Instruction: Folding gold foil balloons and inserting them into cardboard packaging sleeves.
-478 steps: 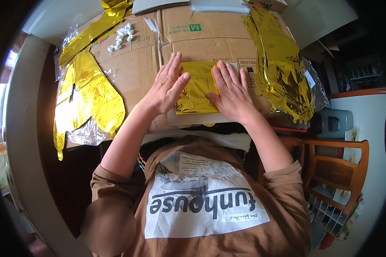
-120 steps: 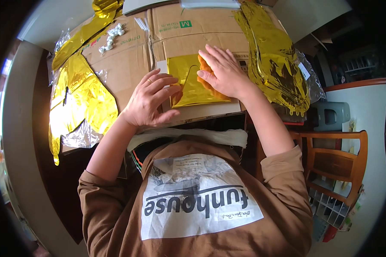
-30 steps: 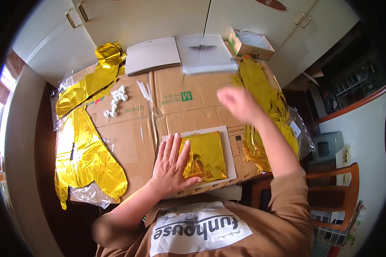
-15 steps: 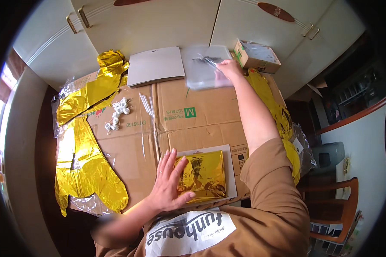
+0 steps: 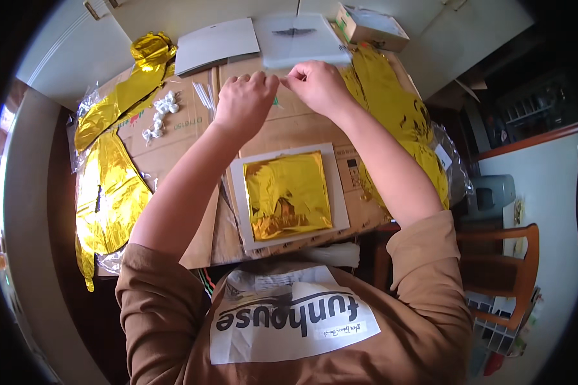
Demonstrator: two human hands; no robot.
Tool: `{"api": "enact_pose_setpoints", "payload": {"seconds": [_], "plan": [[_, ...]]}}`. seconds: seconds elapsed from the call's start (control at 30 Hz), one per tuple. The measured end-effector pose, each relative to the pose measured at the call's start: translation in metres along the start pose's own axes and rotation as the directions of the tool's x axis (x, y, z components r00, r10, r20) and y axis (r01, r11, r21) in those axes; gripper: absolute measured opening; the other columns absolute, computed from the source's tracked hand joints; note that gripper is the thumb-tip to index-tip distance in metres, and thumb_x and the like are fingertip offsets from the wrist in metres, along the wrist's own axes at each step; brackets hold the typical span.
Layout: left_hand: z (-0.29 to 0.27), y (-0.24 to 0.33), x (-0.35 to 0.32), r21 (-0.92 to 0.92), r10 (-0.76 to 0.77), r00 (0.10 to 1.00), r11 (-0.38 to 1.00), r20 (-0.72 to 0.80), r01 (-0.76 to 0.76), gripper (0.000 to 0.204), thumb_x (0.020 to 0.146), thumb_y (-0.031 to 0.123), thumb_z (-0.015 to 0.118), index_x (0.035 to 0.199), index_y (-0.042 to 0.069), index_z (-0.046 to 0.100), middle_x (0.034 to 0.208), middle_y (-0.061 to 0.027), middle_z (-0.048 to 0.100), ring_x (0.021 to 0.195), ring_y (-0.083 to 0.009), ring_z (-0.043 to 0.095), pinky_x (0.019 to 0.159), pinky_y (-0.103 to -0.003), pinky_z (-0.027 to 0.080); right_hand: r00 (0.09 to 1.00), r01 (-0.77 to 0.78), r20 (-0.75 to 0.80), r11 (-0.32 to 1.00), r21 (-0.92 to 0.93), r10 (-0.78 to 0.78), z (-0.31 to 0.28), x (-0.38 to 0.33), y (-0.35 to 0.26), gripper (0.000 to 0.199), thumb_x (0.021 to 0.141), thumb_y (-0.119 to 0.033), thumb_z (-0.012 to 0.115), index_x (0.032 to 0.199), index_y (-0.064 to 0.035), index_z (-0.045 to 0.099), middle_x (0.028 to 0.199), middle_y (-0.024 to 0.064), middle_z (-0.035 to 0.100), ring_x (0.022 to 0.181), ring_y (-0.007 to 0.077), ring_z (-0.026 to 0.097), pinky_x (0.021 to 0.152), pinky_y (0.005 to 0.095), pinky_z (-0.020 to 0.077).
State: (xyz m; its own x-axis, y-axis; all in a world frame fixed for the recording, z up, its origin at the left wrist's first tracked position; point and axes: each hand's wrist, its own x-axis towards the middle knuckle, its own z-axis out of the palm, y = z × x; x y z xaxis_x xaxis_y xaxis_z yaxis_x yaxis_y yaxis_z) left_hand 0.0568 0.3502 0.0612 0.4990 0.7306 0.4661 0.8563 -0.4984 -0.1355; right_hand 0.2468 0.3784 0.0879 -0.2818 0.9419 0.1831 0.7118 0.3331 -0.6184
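Over the far middle of the cardboard, my left hand (image 5: 245, 99) and my right hand (image 5: 321, 86) are raised close together, their fingertips nearly meeting. Both are closed in a pinch; what lies between the fingers is too small or too clear to make out. Just behind them lies a stack of clear plastic bags (image 5: 302, 51) with a dark printed mark. Nearer to me, a folded square of gold foil (image 5: 288, 196) rests on a white card (image 5: 339, 192), touched by neither hand.
Flat cardboard (image 5: 192, 186) covers the table. Gold foil pieces lie along the left (image 5: 112, 199) and right (image 5: 392, 96). White cards (image 5: 217, 46) are stacked at the back beside a small open box (image 5: 372, 29). White ribbon rolls (image 5: 162, 115) and thin white straws (image 5: 203, 96) lie left of centre.
My left hand has left the gold foil and moved forward. My right hand has come back from the clear bags, toward the left. The view has shifted, and the folded foil is now uncovered.
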Motion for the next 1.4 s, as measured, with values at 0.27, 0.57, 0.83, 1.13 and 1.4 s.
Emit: {"api": "enact_pose_setpoints", "payload": {"seconds": [0.27, 0.57, 0.83, 1.13, 1.4], "plan": [[0.042, -0.016, -0.037, -0.107, 0.056, 0.998, 0.993, 0.003, -0.055, 0.010, 0.087, 0.009, 0.060, 0.096, 0.011, 0.063, 0.088, -0.0072, 0.064, 0.084, -0.0301, 0.068, 0.072, -0.043, 0.056, 0.988, 0.113, -0.070, 0.956, -0.271, -0.137, 0.009, -0.183, -0.008, 0.067, 0.102, -0.037, 0.056, 0.147, 0.0086, 0.037, 0.131, 0.0290, 0.060, 0.125, 0.0415, 0.058, 0.109, 0.0578, 0.0390], [0.015, -0.002, -0.068, -0.235, 0.083, 0.993, 0.970, 0.085, -0.061, 0.006, 0.086, 0.013, 0.061, 0.087, 0.011, 0.067, 0.091, -0.0067, 0.065, 0.090, -0.0296, 0.068, 0.075, -0.042, 0.057, 0.994, 0.097, -0.012, 0.931, -0.351, -0.108, 0.036, -0.262, 0.012, 0.078, 0.099, -0.034, 0.060, 0.157, 0.0015, 0.022, 0.153, 0.0210, 0.045, 0.145, 0.0388, 0.038, 0.122, 0.0593, 0.0139], [0.002, 0.010, -0.095, -0.271, 0.131, 0.991, 0.953, -0.032, -0.135, 0.008, 0.083, 0.009, 0.065, 0.090, 0.010, 0.067, 0.088, -0.0073, 0.064, 0.085, -0.0307, 0.067, 0.073, -0.042, 0.057, 0.780, -0.210, -0.415, 0.821, 0.531, 0.468, 0.048, -0.383, -0.002, 0.045, 0.096, -0.020, 0.066, 0.133, -0.0002, 0.048, 0.122, 0.0149, 0.060, 0.109, 0.0245, 0.060, 0.093, 0.0386, 0.0485], [0.000, 0.016, -0.101, -0.239, 0.206, 0.978, 0.949, -0.031, -0.208, 0.009, 0.081, 0.012, 0.066, 0.081, 0.008, 0.059, 0.082, -0.0083, 0.059, 0.078, -0.0299, 0.066, 0.069, -0.042, 0.056, 0.792, -0.299, 0.306, -0.101, 0.949, 0.529, 0.093, -0.363, -0.034, 0.027, 0.100, -0.019, 0.063, 0.119, 0.0005, 0.061, 0.104, 0.0127, 0.071, 0.084, 0.0203, 0.072, 0.073, 0.0327, 0.0594], [-0.034, 0.042, -0.138, -0.244, 0.268, 0.963, 0.935, 0.006, -0.259, 0.008, 0.081, 0.011, 0.062, 0.085, 0.008, 0.055, 0.083, -0.0083, 0.055, 0.076, -0.0273, 0.064, 0.067, -0.041, 0.053, 0.869, -0.444, 0.392, 0.127, 0.887, 0.302, 0.019, -0.384, -0.020, 0.026, 0.094, -0.017, 0.069, 0.113, -0.0004, 0.067, 0.092, 0.0110, 0.075, 0.071, 0.0151, 0.072, 0.058, 0.0264, 0.0595]]}}
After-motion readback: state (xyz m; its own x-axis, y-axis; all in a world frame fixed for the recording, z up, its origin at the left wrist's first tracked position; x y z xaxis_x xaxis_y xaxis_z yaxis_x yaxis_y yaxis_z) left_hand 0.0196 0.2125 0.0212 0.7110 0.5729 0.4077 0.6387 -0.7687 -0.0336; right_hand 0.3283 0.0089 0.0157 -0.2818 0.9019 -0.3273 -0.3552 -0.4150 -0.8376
